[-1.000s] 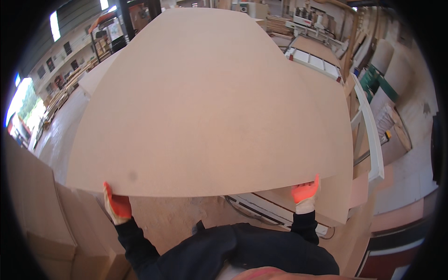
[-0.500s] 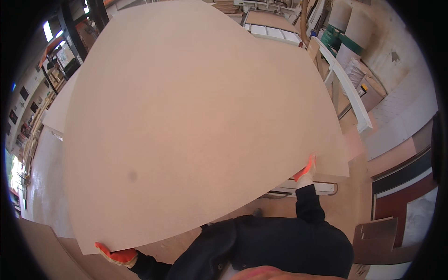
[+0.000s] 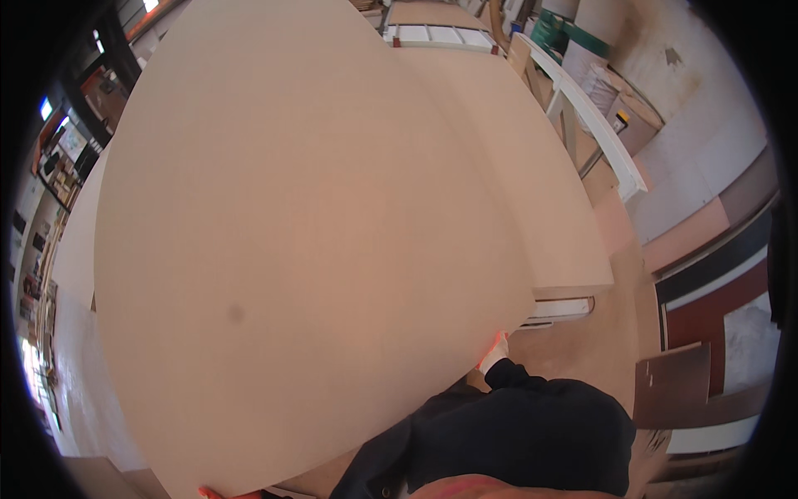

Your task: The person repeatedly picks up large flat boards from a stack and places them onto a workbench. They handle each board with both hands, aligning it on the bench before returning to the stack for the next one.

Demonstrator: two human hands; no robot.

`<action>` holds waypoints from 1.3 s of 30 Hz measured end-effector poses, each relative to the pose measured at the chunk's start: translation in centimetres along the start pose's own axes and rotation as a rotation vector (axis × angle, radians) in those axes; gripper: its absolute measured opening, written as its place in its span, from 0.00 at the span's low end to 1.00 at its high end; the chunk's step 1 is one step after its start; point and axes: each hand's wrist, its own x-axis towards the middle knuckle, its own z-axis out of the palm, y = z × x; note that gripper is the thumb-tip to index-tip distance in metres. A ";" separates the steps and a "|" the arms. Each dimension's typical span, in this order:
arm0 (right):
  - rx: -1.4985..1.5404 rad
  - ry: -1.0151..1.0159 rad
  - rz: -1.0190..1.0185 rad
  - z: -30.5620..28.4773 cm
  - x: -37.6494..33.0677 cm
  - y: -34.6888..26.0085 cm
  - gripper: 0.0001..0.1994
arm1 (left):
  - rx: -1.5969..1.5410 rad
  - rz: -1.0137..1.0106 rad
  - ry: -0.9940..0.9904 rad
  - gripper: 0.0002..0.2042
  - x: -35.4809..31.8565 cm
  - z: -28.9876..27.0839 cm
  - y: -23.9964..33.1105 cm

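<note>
A large tan sheet of board (image 3: 316, 224) fills most of the view, its near edge slanting across in front of my body. My right hand (image 3: 495, 351), in an orange and off-white work glove, grips that edge near the sheet's right corner. Toward the left corner, my left hand (image 3: 220, 494) holds the same edge; the lower rim of the view cuts most of it off. Fingers under the board are hidden on both hands. Beneath and to the right of the sheet lies a thick tan stack or slab (image 3: 573, 241), partly covered by it.
A white rail frame (image 3: 594, 116) stands along the right, with wrapped rolls (image 3: 636, 125) behind it. Panels (image 3: 706, 349) lean at the far right, beside a brown board piece (image 3: 673, 384). White-framed machinery (image 3: 445, 37) is at the back. A pale, shiny surface (image 3: 87, 374) lies to the left.
The sheet has come toward me and left, so its right corner now leaves more of the slab beneath uncovered. Both hands moved with it, lower in the view, still gripping.
</note>
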 end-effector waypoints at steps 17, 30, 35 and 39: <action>0.018 0.328 -0.157 -11.5 -5.7 -10.0 0.40 | -0.483 -0.162 -0.477 0.20 -5.4 27.6 15.5; -1.351 1.012 -0.433 -10.1 -4.3 -26.4 0.22 | -0.154 -1.534 -0.151 0.44 -27.8 37.3 -22.7; -1.162 0.478 -0.942 0.3 15.3 -20.2 0.26 | -0.211 -1.418 -0.135 0.43 -25.2 41.8 -28.5; -2.240 0.545 -1.112 9.3 29.7 -17.9 0.28 | -0.461 -1.428 -0.584 0.38 -24.8 45.8 -30.0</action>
